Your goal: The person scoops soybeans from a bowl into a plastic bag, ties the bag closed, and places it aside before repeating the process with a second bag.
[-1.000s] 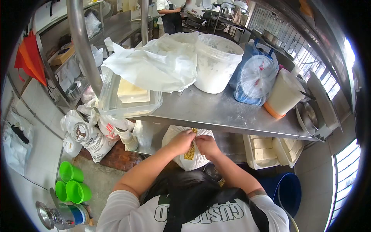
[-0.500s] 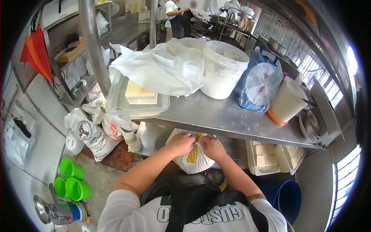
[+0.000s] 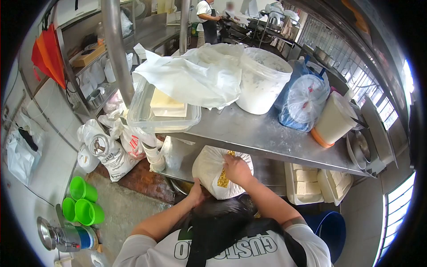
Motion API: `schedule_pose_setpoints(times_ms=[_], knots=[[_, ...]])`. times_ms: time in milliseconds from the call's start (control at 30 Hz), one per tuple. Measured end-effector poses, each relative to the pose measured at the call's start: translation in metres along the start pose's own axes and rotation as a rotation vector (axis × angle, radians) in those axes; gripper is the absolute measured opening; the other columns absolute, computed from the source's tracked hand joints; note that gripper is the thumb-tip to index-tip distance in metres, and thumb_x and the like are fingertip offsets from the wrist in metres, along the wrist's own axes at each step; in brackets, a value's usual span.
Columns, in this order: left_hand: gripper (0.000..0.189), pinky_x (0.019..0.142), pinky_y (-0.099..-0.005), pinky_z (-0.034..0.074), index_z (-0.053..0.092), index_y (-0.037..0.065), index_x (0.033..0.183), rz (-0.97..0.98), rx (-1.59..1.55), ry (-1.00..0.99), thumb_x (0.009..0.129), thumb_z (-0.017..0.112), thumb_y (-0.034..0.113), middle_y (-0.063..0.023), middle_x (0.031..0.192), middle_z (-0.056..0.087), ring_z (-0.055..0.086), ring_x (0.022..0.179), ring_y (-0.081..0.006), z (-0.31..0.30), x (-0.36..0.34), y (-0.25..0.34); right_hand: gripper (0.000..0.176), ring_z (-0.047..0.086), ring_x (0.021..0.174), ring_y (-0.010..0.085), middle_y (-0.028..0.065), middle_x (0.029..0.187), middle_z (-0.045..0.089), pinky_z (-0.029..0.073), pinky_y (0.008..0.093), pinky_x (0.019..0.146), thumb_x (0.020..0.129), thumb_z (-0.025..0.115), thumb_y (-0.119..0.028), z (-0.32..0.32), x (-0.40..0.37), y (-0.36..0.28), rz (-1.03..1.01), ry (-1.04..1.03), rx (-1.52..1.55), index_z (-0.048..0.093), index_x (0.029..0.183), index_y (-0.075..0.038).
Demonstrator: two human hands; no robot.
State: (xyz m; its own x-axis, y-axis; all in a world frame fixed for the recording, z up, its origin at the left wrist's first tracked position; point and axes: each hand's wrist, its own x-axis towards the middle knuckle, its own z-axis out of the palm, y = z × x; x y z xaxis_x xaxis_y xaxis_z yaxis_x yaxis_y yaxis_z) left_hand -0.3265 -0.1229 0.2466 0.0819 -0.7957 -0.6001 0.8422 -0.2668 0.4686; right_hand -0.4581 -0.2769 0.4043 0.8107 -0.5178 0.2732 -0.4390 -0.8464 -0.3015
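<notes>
A full white sack [image 3: 209, 171] with a see-through strip of yellow kernels or beans down its front sits on the lower steel shelf. My right hand [image 3: 237, 171] is closed on the gathered top of the sack, covering part of the strip. At the sack's lower left side is my left hand [image 3: 195, 195], thumb pointing up next to the plastic and the other fingers hidden. The rim of a round metal pan [image 3: 175, 186] shows just left of that hand.
Above the sack, the upper shelf [image 3: 213, 129] holds a clear tub [image 3: 133, 118], a white bucket [image 3: 262, 89] and a blue bag [image 3: 284, 109]. Trays of white blocks [image 3: 307, 188] stand right. Green buckets [image 3: 83, 189] and printed sacks [image 3: 106, 153] are left. A person [image 3: 207, 20] stands far back.
My left hand has let go of the sack's top and moved down to its lower left side. My right hand stays at the top, now gripping nearer the middle.
</notes>
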Motion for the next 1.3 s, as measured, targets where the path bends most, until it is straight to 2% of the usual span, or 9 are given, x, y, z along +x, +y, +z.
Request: schedule_pose_setpoints(times_ms=[367,700,800,833,900,933,1033,1100,1300], knots=[[0.091,0.121,-0.0520,0.032,0.031,0.014,0.161,0.127,-0.272,-0.207,0.099,0.014,0.079,-0.0093,0.164,0.038,0.039,0.149,-0.0329,0.046,-0.020,-0.004,0.032,0.070,0.097,0.0412,0.0193,0.102,0.072,0.055,0.0482,0.082,0.087,0.070,-0.026,-0.002,0.013,0.004,0.286,-0.107,0.219,0.060,0.112,-0.008],[0.090,0.118,-0.0548,0.034,0.030,0.013,0.160,0.075,0.015,-0.161,0.100,0.016,0.078,-0.0084,0.162,0.040,0.037,0.150,-0.0310,0.126,-0.088,0.010,0.014,0.070,0.091,0.0371,0.0191,0.091,0.070,0.054,0.0413,0.083,0.084,0.066,-0.007,-0.083,-0.037,0.000,0.327,0.319,0.408,0.069,0.096,-0.004],[0.099,0.112,-0.0536,0.040,0.030,0.010,0.160,0.059,0.084,-0.226,0.095,0.021,0.085,-0.0132,0.161,0.040,0.049,0.139,-0.0327,0.129,-0.064,0.004,0.026,0.065,0.108,0.0386,0.0160,0.117,0.070,0.048,0.0413,0.100,0.087,0.067,-0.004,-0.084,-0.035,0.044,0.152,0.648,0.756,0.064,0.112,0.001],[0.103,0.109,-0.0521,0.043,0.030,0.009,0.160,0.007,0.134,-0.298,0.093,0.023,0.087,-0.0159,0.161,0.040,0.053,0.135,-0.0329,0.128,-0.056,0.003,0.030,0.060,0.119,0.0352,0.0122,0.130,0.065,0.043,0.0409,0.108,0.092,0.065,-0.005,-0.082,-0.038,0.074,0.172,0.610,0.685,0.061,0.120,0.002],[0.102,0.106,-0.0484,0.047,0.030,0.003,0.159,0.061,0.223,-0.357,0.095,0.029,0.083,-0.0211,0.154,0.046,0.056,0.132,-0.0326,0.136,-0.065,-0.002,0.033,0.057,0.122,0.0314,0.0127,0.131,0.063,0.043,0.0398,0.109,0.094,0.065,-0.007,-0.065,-0.044,0.139,0.223,0.467,-0.836,0.059,0.126,0.001],[0.099,0.106,-0.0470,0.047,0.031,0.003,0.158,0.123,0.346,-0.309,0.097,0.031,0.081,-0.0206,0.153,0.047,0.058,0.129,-0.0318,0.139,-0.071,-0.008,0.033,0.057,0.122,0.0314,0.0127,0.131,0.063,0.043,0.0398,0.109,0.094,0.065,-0.007,-0.057,-0.048,0.173,0.224,0.477,-0.840,0.059,0.126,0.001],[0.083,0.101,-0.0413,0.050,0.036,0.003,0.156,0.133,0.514,-0.283,0.103,0.042,0.068,-0.0185,0.147,0.052,0.064,0.120,-0.0278,0.124,-0.097,-0.011,0.041,0.056,0.126,0.0313,0.0159,0.131,0.063,0.042,0.0419,0.109,0.091,0.068,-0.008,-0.042,-0.055,0.208,0.267,0.590,-0.495,0.060,0.131,0.001],[0.068,0.096,-0.0370,0.053,0.044,0.004,0.152,0.147,0.943,-0.326,0.107,0.048,0.054,-0.0161,0.143,0.058,0.065,0.117,-0.0237,0.110,-0.118,-0.012,0.047,0.056,0.124,0.0370,0.0184,0.134,0.062,0.043,0.0445,0.108,0.091,0.069,-0.015,-0.054,-0.054,0.197,0.418,0.718,0.543,0.059,0.134,0.000],[0.046,0.088,-0.0319,0.055,0.060,-0.001,0.136,0.361,1.086,-0.132,0.105,0.061,0.033,-0.0096,0.116,0.071,0.069,0.100,-0.0150,0.037,-0.175,0.000,0.041,0.061,0.119,0.0450,0.0263,0.126,0.067,0.048,0.0497,0.102,0.089,0.071,-0.023,-0.074,-0.040,0.181,0.295,0.571,0.003,0.067,0.125,-0.002]])
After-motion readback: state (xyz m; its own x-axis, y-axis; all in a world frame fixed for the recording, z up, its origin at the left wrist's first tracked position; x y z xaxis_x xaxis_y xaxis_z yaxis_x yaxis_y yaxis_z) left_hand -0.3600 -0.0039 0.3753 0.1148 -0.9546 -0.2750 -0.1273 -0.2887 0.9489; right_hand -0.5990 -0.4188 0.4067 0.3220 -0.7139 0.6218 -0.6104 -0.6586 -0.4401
